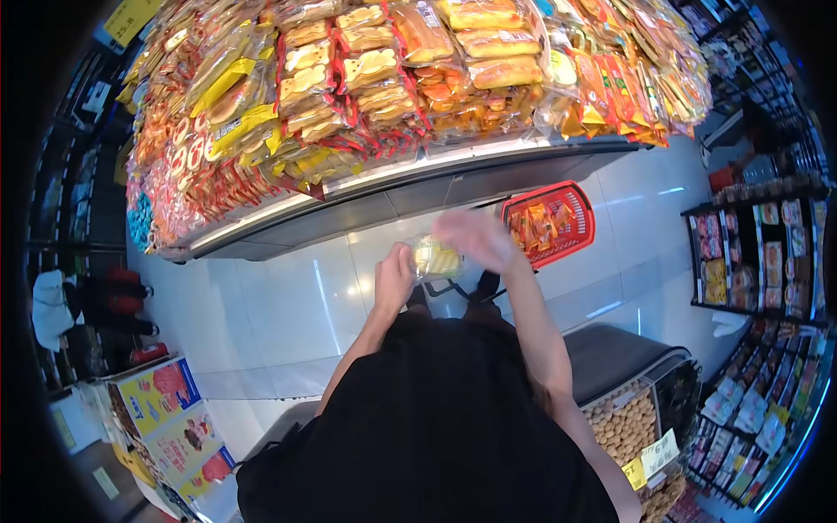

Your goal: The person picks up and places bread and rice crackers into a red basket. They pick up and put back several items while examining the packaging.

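Spanning the upper frame from ten to two o'clock, one display table (410,187) is recorded, heaped with bagged baked goods (375,70) too numerous to be counted. One bin of loose round biscuits (623,423) is noted at five o'clock, with a yellow price card (660,453) at its front. One red shopping basket (589,228) stands on the floor at two o'clock of centre. Several orange packets (540,222) lie in it, but their number cannot be made out.

One clear packet of pale yellow pastry (436,259) is held at frame centre, above the floor and between two hands. The left hand (394,279) lies at eight o'clock of the packet, its fingers curled onto the near edge. The right hand (475,240) lies at one o'clock, blurred and laid over the top. Whether it grips or merely covers cannot be told.

The packet is judged light. Its wrapper is likely thin, slick and easily crumpled, and the contents soft and readily crushed. Hold is best taken at the side edges or sealed ends, with support from beneath, and no pressure should be put on the middle.
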Demonstrator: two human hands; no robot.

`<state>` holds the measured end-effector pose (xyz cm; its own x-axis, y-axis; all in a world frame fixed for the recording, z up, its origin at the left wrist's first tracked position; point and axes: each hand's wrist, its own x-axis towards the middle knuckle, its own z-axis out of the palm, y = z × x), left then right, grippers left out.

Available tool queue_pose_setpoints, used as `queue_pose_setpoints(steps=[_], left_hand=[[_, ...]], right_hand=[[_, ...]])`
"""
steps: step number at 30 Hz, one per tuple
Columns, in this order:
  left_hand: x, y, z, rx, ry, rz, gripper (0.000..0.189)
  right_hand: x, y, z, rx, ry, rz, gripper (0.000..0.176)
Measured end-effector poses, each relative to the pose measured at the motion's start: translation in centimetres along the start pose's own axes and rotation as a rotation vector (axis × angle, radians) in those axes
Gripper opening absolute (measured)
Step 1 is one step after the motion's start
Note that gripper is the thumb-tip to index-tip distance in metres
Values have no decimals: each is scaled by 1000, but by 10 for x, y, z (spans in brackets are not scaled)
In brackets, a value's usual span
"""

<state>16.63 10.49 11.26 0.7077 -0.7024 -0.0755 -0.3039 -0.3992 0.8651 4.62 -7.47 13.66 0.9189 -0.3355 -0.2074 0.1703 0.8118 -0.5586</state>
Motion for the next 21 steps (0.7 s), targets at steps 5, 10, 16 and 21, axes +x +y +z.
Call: queue_pose_setpoints(steps=[5,10,16,21], left_hand=[[8,-10,-10,24,-84,-50,31],[15,-19,8,47,-168,-41,32],[27,0,22,129,-235,58,29],[37,28,34,63,-265,34,29]], right_hand=[[9,-1,-82,-580,776,-294,27],[-18,20,9,-111,139,-64,34],[-6,39,-20,-86,312,-112,26],[-19,-11,-70,-1160,632,-390,29]])
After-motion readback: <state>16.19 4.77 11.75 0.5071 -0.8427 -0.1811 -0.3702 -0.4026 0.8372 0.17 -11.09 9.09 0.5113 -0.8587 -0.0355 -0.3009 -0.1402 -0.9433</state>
